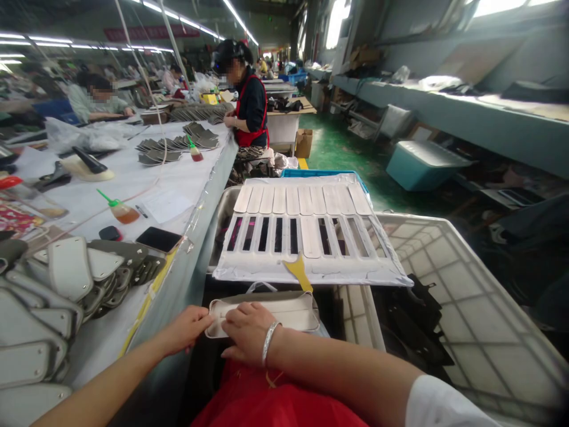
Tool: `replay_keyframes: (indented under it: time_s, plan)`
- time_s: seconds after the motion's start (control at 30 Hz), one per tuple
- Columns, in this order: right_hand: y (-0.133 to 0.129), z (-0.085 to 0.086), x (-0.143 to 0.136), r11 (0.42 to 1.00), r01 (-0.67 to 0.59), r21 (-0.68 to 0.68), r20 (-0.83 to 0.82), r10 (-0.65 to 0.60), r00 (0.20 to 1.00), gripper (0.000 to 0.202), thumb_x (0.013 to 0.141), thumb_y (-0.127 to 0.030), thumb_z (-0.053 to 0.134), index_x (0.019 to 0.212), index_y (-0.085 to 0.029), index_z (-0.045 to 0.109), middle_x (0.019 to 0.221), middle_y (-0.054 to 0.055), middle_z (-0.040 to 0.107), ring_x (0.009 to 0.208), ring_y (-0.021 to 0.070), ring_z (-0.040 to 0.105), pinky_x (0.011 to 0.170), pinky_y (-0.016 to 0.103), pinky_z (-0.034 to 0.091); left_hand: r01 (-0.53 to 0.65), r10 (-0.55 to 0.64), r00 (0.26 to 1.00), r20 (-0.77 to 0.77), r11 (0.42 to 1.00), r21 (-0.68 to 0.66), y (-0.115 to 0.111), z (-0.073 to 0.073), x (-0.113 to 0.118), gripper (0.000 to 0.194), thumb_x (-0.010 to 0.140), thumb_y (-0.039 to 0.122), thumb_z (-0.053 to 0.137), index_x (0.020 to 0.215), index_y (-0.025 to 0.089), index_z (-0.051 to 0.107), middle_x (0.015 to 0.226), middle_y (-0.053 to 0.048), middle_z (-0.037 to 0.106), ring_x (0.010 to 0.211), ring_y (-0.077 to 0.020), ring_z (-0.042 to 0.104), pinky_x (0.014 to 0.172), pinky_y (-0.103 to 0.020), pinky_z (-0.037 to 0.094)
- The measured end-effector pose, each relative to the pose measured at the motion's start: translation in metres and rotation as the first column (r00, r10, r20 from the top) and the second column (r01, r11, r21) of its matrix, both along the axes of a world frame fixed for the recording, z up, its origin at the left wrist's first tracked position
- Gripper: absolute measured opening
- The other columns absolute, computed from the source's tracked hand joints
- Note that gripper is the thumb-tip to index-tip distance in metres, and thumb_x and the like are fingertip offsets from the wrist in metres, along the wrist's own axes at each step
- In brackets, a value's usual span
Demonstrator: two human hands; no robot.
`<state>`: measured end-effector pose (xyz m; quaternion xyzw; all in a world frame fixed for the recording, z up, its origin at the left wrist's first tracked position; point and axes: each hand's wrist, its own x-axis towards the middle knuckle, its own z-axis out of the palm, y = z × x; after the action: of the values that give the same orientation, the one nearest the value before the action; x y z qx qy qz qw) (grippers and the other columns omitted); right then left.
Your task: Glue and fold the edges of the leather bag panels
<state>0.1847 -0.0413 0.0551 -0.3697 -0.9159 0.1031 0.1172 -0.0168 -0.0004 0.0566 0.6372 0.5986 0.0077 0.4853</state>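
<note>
A pale, elongated panel with a raised rim (pixel 288 312) lies crosswise in front of the red apron. My left hand (pixel 189 327) pinches its left end between thumb and fingers. Across the panel's left half rests my right hand (pixel 249 332), with a silver bracelet at the wrist; its fingers are bent together on the surface, and their tips press near a seam. Just beyond is a white slotted board (pixel 284 268), its back row filled with pale strips (pixel 305 200) and one strip (pixel 310 237) in the front row. A yellow forked tool (pixel 299 273) lies on the board's near edge.
On the left table (pixel 200 178) are stacked grey-white panels (pixel 69 270), a phone (pixel 159 239), a glue bottle (pixel 124 212) and dark pieces (pixel 178 142). A white crate (pixel 466 284) with dark pieces stands right. A person in a red apron (pixel 251 107) works farther off.
</note>
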Motion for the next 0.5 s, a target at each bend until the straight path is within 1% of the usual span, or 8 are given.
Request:
replay_keyframes:
  time_s: [0.07, 0.17, 0.23, 0.3, 0.37, 0.43, 0.5]
  plan:
    - [-0.001, -0.001, 0.003, 1.0, 0.005, -0.012, -0.013, -0.005, 1.0, 0.049, 0.077, -0.06, 0.055, 0.105, -0.019, 0.055, 0.103, 0.003, 0.058, 0.093, 0.0236, 0.048, 0.073, 0.039, 0.043, -0.017, 0.017, 0.999, 0.04, 1.0, -0.008, -0.002, -0.003, 0.001, 0.044, 0.071, 0.061, 0.048, 0.057, 0.02, 0.042, 0.036, 0.008, 0.038, 0.031, -0.0096, 0.038, 0.03, -0.02, 0.031]
    - [-0.002, 0.0, 0.005, 1.0, 0.016, -0.021, -0.009, -0.016, 1.0, 0.048, 0.076, -0.056, 0.059, 0.107, -0.019, 0.053, 0.104, 0.004, 0.057, 0.093, 0.0236, 0.048, 0.074, 0.039, 0.043, -0.059, 0.061, 0.993, 0.104, 0.998, -0.023, -0.004, -0.006, 0.0, 0.044, 0.071, 0.061, 0.052, 0.058, 0.02, 0.042, 0.037, 0.009, 0.037, 0.031, -0.0088, 0.037, 0.03, -0.019, 0.027]
    - [-0.001, 0.0, 0.005, 0.999, 0.019, -0.034, -0.004, -0.02, 1.0, 0.045, 0.076, -0.054, 0.06, 0.105, -0.02, 0.053, 0.104, 0.003, 0.057, 0.093, 0.0237, 0.047, 0.074, 0.039, 0.043, -0.091, 0.099, 0.981, 0.167, 0.994, -0.055, -0.005, -0.007, -0.001, 0.046, 0.073, 0.061, 0.051, 0.056, 0.019, 0.042, 0.038, 0.008, 0.039, 0.033, -0.0091, 0.039, 0.031, -0.02, 0.03]
    - [0.001, 0.0, 0.005, 0.999, 0.017, -0.049, -0.005, -0.017, 1.0, 0.043, 0.076, -0.053, 0.06, 0.104, -0.02, 0.053, 0.104, 0.004, 0.057, 0.093, 0.0238, 0.047, 0.073, 0.039, 0.042, -0.132, 0.154, 0.959, 0.236, 0.985, -0.108, -0.006, -0.009, -0.004, 0.05, 0.078, 0.063, 0.041, 0.055, 0.019, 0.043, 0.042, 0.005, 0.044, 0.037, -0.0104, 0.044, 0.035, -0.021, 0.036]
    - [0.002, 0.0, 0.005, 0.998, 0.013, -0.056, -0.01, -0.013, 1.0, 0.044, 0.076, -0.051, 0.061, 0.105, -0.02, 0.053, 0.106, 0.004, 0.056, 0.093, 0.0239, 0.047, 0.073, 0.039, 0.042, -0.18, 0.23, 0.925, 0.303, 0.966, -0.185, -0.008, -0.012, -0.007, 0.052, 0.08, 0.064, 0.033, 0.055, 0.019, 0.041, 0.045, 0.003, 0.046, 0.039, -0.0112, 0.047, 0.036, -0.023, 0.039]
    - [0.002, -0.001, 0.006, 0.998, 0.012, -0.059, -0.013, -0.013, 1.0, 0.046, 0.075, -0.05, 0.062, 0.108, -0.02, 0.051, 0.108, 0.004, 0.055, 0.093, 0.024, 0.047, 0.074, 0.039, 0.042, -0.211, 0.297, 0.89, 0.346, 0.941, -0.264, -0.01, -0.016, -0.008, 0.049, 0.079, 0.064, 0.037, 0.059, 0.02, 0.039, 0.046, 0.004, 0.045, 0.038, -0.0102, 0.045, 0.035, -0.022, 0.038]
    - [0.001, -0.001, 0.006, 0.998, 0.013, -0.065, -0.012, -0.014, 1.0, 0.047, 0.074, -0.049, 0.063, 0.108, -0.019, 0.051, 0.108, 0.004, 0.055, 0.093, 0.0241, 0.046, 0.074, 0.039, 0.042, -0.22, 0.333, 0.874, 0.354, 0.921, -0.322, -0.009, -0.019, -0.009, 0.047, 0.076, 0.064, 0.044, 0.06, 0.02, 0.037, 0.044, 0.006, 0.043, 0.036, -0.0087, 0.042, 0.033, -0.02, 0.036]
